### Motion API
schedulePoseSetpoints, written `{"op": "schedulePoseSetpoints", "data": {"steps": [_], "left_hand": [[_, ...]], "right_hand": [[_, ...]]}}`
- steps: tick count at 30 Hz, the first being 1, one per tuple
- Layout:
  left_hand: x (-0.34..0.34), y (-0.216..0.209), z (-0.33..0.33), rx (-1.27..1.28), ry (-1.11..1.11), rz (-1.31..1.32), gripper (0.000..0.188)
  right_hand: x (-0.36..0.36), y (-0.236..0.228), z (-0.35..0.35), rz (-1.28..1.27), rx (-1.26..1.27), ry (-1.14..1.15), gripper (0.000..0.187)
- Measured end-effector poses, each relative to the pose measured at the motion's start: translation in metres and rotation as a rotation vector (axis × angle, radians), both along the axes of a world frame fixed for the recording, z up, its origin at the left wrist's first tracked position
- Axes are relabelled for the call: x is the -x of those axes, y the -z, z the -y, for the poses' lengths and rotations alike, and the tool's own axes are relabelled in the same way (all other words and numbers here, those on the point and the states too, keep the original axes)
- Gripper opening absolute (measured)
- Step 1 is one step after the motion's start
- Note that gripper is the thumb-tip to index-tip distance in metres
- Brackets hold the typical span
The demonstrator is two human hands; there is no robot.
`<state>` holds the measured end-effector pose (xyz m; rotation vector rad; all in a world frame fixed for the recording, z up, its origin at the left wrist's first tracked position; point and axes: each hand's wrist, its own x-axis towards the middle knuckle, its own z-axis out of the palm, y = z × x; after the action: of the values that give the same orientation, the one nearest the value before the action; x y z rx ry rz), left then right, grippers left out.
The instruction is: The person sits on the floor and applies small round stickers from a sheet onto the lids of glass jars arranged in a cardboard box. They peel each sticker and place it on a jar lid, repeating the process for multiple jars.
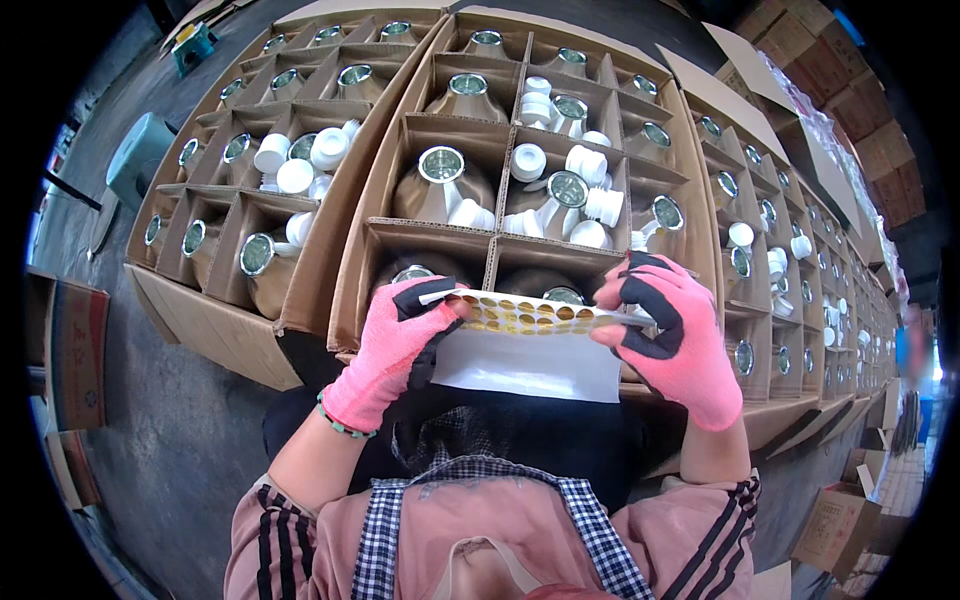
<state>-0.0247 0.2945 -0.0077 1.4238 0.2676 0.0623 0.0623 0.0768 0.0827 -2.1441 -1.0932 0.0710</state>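
Observation:
I hold a sheet of round gold stickers [530, 314] stretched between both hands, with its plain white lower part [530, 368] hanging toward me. My left hand [400, 335], in a pink glove with black-covered fingers, is closed on the sheet's left end. At the right end, my right hand [672, 335], gloved the same way, has its fingers curled round the edge. Just beyond the sheet stands an open cardboard box [345, 275] with dividers, holding silvery, wide-mouthed bottles [440, 180]. White plastic caps [528, 162] lie among the bottles in some compartments.
Another divided box [210, 340] of bottles stands at the left, and more boxes [745, 320] run off in a row to the right. Stools [143, 150] stand at the far left. Stacked cartons [855, 90] are at the far right, and a carton [838, 525] sits at the lower right.

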Motion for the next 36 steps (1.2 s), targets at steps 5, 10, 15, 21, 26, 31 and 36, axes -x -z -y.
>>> {"op": "schedulePoseSetpoints", "data": {"steps": [5, 10, 15, 21, 26, 31, 36], "left_hand": [[-0.001, 0.005, 0.0, 0.006, -0.009, 0.024, 0.019], [-0.001, -0.001, -0.001, -0.026, 0.012, -0.028, 0.02], [0.0, 0.001, -0.002, -0.047, 0.011, -0.009, 0.021], [0.002, 0.007, -0.001, -0.018, -0.007, -0.031, 0.021], [0.0, 0.002, 0.0, 0.043, 0.043, -0.034, 0.02], [-0.002, -0.006, 0.0, 0.006, 0.078, -0.058, 0.018], [0.001, -0.005, -0.001, -0.02, 0.078, -0.042, 0.018]], "right_hand": [[0.001, 0.009, 0.002, 0.332, -0.005, -0.05, 0.017], [0.001, 0.011, 0.005, 0.512, 0.057, -0.103, 0.021], [0.003, 0.011, 0.005, 0.487, 0.032, -0.132, 0.018], [-0.03, -0.008, -0.005, -0.333, -0.284, 0.148, 0.014], [-0.102, 0.046, -0.039, 0.263, 0.35, -0.022, 0.015], [-0.114, 0.075, -0.057, 0.381, 0.624, -0.094, 0.014], [-0.115, 0.087, -0.067, 0.534, 0.665, -0.096, 0.012]]}}
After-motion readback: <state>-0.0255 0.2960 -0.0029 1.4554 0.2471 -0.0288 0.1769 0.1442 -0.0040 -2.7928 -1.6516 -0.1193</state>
